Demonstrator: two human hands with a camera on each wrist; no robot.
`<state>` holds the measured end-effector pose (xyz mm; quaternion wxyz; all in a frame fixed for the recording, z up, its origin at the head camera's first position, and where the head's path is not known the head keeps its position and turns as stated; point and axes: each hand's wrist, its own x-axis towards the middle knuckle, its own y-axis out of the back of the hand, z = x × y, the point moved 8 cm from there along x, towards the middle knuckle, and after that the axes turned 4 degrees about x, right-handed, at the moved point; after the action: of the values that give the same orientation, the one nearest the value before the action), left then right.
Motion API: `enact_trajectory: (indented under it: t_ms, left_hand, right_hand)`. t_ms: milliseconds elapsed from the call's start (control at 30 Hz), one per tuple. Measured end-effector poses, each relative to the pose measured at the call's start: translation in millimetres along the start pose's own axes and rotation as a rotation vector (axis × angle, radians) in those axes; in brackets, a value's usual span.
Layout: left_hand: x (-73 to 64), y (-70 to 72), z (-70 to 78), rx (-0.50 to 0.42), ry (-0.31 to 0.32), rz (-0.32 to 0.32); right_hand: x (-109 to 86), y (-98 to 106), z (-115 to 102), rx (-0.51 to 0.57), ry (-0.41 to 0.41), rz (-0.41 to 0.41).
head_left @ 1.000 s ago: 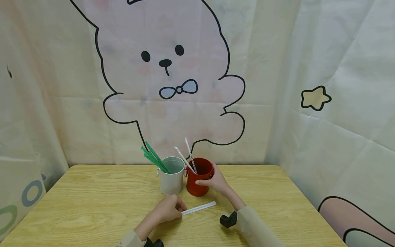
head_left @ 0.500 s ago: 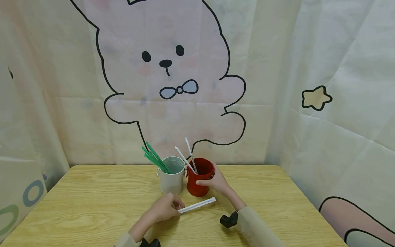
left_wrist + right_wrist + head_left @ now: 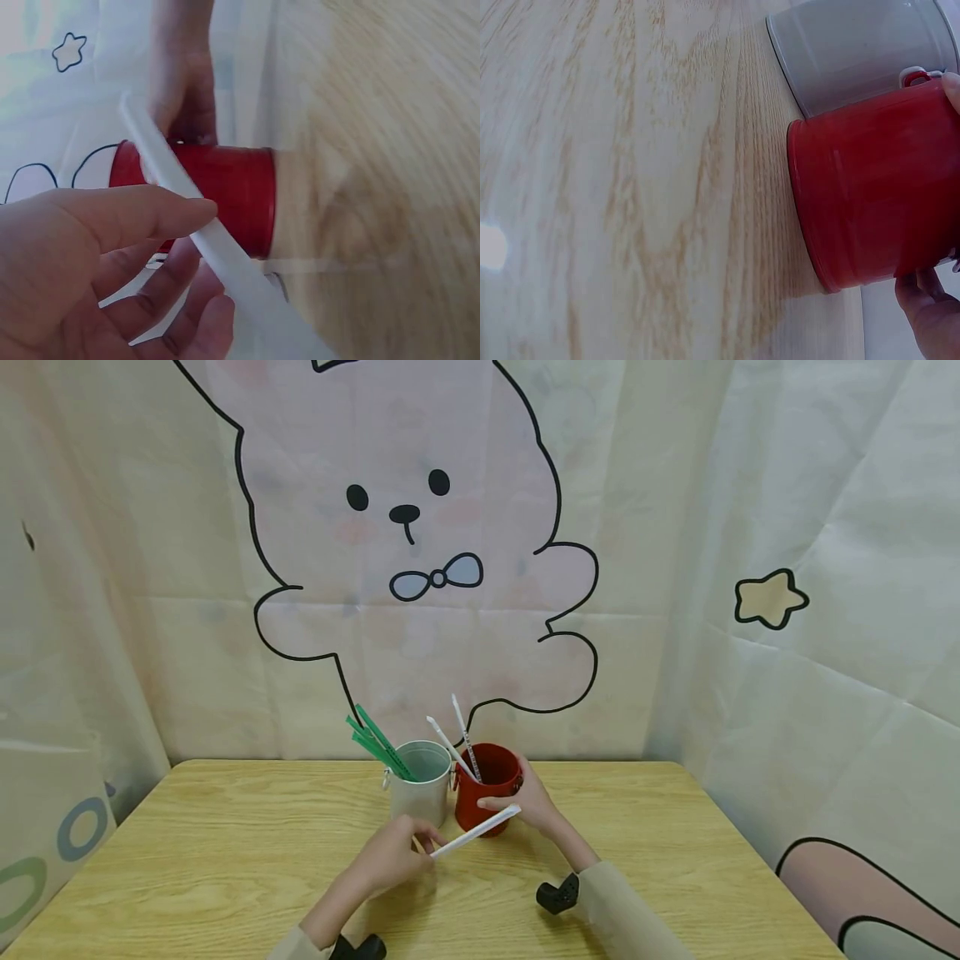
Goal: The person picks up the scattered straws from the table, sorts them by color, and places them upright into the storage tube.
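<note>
Between thumb and fingers, my left hand (image 3: 390,856) pinches a slim white straw (image 3: 480,829) that looks paper-wrapped. It is raised off the table and slants up to the right, its far end overlapping the lower part of a red bucket (image 3: 467,810) in the head view. My right hand (image 3: 534,802) grips that bucket from its right side, thumb across the front. Two white straws (image 3: 442,735) lean inside the red bucket. In the left wrist view the held straw (image 3: 229,259) crosses under the thumb, with the red bucket (image 3: 244,187) behind it.
A white bucket (image 3: 416,797) stands just left of the red one, holding several green straws (image 3: 378,745). Both are towards the back of the wooden table (image 3: 247,843). Behind hangs a curtain (image 3: 637,693) printed with a cartoon animal.
My left hand has lifted the white straw off the table and tilted its far end up towards the red bucket. The right hand and both buckets have stayed in place.
</note>
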<state>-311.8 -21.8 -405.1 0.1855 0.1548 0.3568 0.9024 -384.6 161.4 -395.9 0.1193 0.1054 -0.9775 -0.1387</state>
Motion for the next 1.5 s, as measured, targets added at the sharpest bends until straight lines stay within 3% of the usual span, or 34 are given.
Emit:
enact_trajectory:
  t_ms: [500,767,1167,1500]
  left_hand:
    - [16.4,15.0,27.9,-0.1,-0.088,0.161]
    - [26.4,21.1,39.6,-0.135,-0.066,0.237]
    - [42.2,34.1,60.8,-0.137,-0.084,0.324]
    - [50.5,54.5,77.4,-0.233,-0.082,0.425]
  right_hand:
    - [1.3,1,4,-0.024,-0.03,0.01]
    - [0.6,-1,3,-0.013,-0.027,-0.013]
    - [1.3,0,3,-0.015,-0.013,-0.012]
    - [1.4,0,1,0.004,-0.011,-0.019]
